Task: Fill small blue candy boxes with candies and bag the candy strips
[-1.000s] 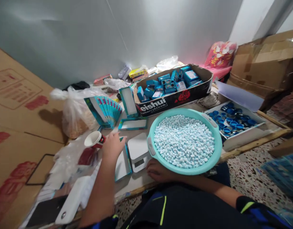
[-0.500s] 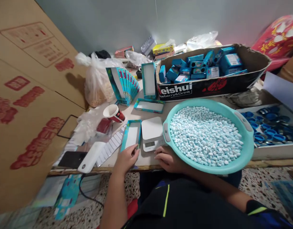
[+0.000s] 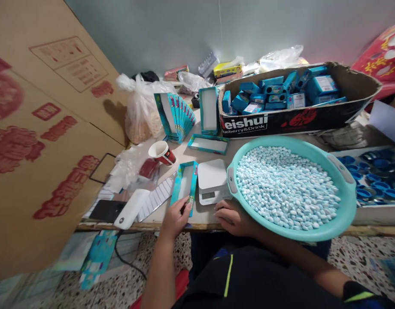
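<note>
My left hand (image 3: 176, 218) pinches the near end of a shallow blue cardboard tray (image 3: 185, 182) with a white inside. The tray is tilted, so its printed right side shows. Just right of it is a white digital scale (image 3: 212, 180) with nothing on its plate. My right hand (image 3: 231, 217) rests at the table edge below the scale, fingers loosely curled with no object visible in them. Beside that hand sits a turquoise tub (image 3: 348, 206) full of small wrapped pale-blue pieces (image 3: 284, 184).
Behind are another blue tray (image 3: 208, 144), fanned blue trays (image 3: 181, 116), a paper cup (image 3: 162, 153) and a carton (image 3: 265, 124) of small blue boxes. At right, a white box (image 3: 378, 214) holds blue-rimmed round pieces. A tall cardboard box (image 3: 65, 141) stands left.
The blue tray under my left hand has tipped, and its printed right side now shows. My right hand has hardly moved. The view has shifted slightly left.
</note>
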The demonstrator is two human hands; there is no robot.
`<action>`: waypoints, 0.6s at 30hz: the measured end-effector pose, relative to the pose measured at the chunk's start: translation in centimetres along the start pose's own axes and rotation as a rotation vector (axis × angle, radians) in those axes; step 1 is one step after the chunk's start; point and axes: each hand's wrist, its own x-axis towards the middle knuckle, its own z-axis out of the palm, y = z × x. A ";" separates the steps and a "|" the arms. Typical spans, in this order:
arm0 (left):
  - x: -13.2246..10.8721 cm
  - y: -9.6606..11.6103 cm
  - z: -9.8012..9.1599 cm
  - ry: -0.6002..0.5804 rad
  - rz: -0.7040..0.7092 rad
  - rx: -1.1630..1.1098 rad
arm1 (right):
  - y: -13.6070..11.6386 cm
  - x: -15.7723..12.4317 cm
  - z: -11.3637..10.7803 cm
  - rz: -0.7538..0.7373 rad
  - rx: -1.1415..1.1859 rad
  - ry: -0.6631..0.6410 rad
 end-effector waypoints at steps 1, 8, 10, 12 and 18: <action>-0.2 -0.1 0.1 -0.004 0.004 -0.004 | 0.0 0.0 0.0 0.001 -0.003 -0.001; -0.1 -4.1 -2.4 0.327 -0.171 0.231 | -0.6 0.0 -0.4 -0.008 0.008 0.016; 0.3 -6.2 -3.3 0.267 -0.253 0.301 | -0.6 0.0 -0.3 0.003 -0.008 0.025; 0.7 -8.2 -3.8 0.102 -0.309 0.305 | -0.5 -0.1 -0.1 0.004 -0.027 0.029; 1.8 -10.0 -4.4 -0.071 -0.246 0.466 | -0.1 -0.2 -0.1 0.026 -0.071 0.036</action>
